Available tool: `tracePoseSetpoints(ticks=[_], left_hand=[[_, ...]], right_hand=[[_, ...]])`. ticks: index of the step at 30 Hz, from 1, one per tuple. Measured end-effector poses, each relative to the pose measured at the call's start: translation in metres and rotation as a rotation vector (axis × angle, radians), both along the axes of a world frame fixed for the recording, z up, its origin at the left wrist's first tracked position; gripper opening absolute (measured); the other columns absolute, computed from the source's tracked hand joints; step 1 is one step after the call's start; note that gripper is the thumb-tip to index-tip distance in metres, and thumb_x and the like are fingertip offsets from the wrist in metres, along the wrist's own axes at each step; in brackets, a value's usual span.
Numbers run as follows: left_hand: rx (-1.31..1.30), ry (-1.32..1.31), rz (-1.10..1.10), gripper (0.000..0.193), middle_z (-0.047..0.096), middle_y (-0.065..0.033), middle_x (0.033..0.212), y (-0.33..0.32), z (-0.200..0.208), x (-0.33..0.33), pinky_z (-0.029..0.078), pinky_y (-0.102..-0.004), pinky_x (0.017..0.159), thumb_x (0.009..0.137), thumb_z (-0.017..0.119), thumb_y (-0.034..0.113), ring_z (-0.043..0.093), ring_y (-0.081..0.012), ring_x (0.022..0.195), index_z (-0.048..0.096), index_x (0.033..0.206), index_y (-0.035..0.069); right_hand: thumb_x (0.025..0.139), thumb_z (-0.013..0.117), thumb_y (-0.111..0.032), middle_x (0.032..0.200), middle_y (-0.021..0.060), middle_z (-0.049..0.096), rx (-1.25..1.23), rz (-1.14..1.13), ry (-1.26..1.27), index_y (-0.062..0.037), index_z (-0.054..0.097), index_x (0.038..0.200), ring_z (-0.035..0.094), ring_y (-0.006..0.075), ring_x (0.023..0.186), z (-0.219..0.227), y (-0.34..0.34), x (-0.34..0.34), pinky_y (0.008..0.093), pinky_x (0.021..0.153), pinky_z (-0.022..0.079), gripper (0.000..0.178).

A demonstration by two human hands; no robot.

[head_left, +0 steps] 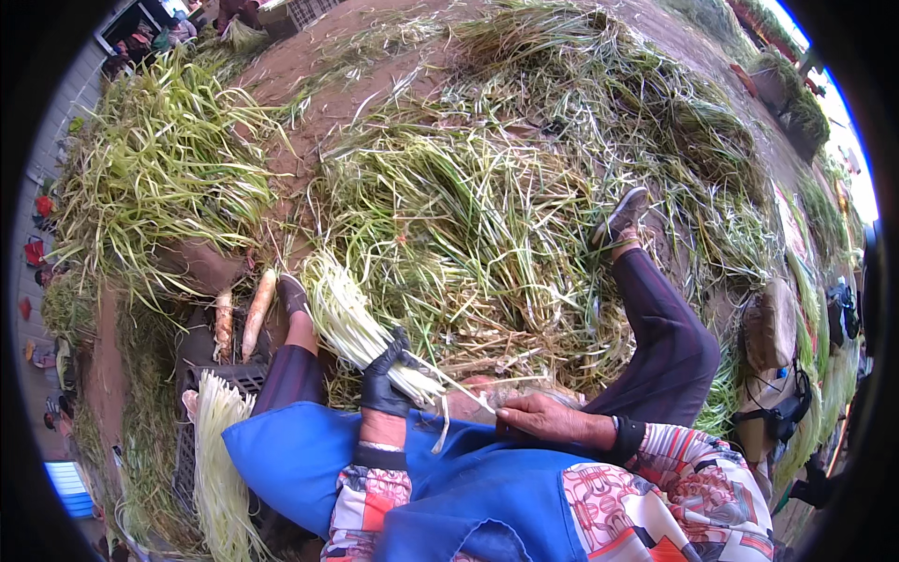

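My left hand (388,377), in a black glove, is closed round a bunch of long, pale green stalks (351,314). The bunch slants up and to the left, its whitish cut ends pointing toward my right hand. Bare and pinched closed, my right hand (543,415) is just right of those ends, above my blue apron (300,464). A thin pale stalk (468,391) runs from the bunch to its fingertips. Another loose stalk hangs down below the bunch.
Heaped green leaves (468,225) cover the ground between my legs. A leafy pile (159,169) stands at the left, near two pale, root-like pieces (259,314). A bundle of pale stalks (220,459) lies by a dark crate (248,377). A bag (773,412) sits at the right.
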State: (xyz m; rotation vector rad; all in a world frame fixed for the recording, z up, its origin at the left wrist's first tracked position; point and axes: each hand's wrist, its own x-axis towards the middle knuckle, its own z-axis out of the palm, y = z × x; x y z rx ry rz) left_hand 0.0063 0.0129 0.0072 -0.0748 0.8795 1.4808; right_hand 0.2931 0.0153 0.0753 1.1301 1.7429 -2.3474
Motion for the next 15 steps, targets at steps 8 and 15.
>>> tracePoseSetpoints(ticks=[8,15], left_hand=[[0.063,-0.013,-0.048,0.041,0.067,-0.0052,0.102,-0.005,0.004,0.011,0.049,-0.0246,0.061,0.087,0.068,0.013,0.056,-0.0080,0.071,0.055,0.125,0.004],[-0.042,-0.061,-0.237,0.037,0.066,-0.0093,0.103,-0.012,-0.012,0.023,0.054,-0.0294,0.070,0.087,0.066,0.012,0.062,-0.0168,0.080,0.058,0.120,-0.001]], right_hand=[[0.097,0.054,-0.023,0.058,0.0149,0.049,0.474,-0.428,-0.033,0.0014,0.062,0.089,0.047,0.0197,0.051,0.019,0.027,-0.035,0.0363,0.050,0.040,0.027],[0.094,0.055,-0.031,0.066,0.0212,0.055,0.571,-0.215,-0.060,-0.0011,0.057,0.081,0.056,0.0389,0.061,-0.021,0.032,-0.081,0.0456,0.057,0.043,0.032]])
